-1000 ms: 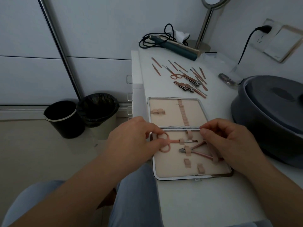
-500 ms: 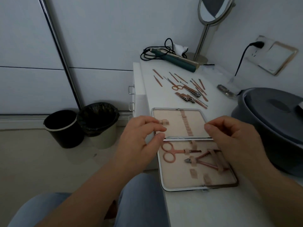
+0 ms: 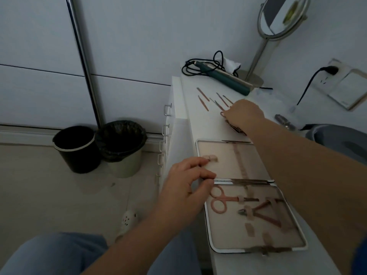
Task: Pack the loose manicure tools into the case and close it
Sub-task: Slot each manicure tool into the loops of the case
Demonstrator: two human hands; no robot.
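Reaching right hand (image 3: 245, 114) covers loose tools (image 3: 204, 100), grip unclear; left hand (image 3: 186, 181) half-curled, empty, at case (image 3: 200, 147) edge.

Open case (image 3: 200, 155) on table (image 3: 190, 124), scissors (image 3: 220, 201) inside, loose tools (image 3: 204, 98) behind, bins (image 3: 99, 147) left

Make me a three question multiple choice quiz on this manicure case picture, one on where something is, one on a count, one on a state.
1. Where is the right hand?
A. inside the case
B. over the loose tools beyond the case
C. on the mirror

2. How many bins stand on the floor?
A. one
B. two
C. four

3. The case is:
A. open flat
B. shut
C. standing on edge

Answers:
1 B, it reaches among the loose tools behind the case.
2 B, a black bin and a lined bin sit side by side.
3 A, both halves lie flat, pink scissors strapped in.
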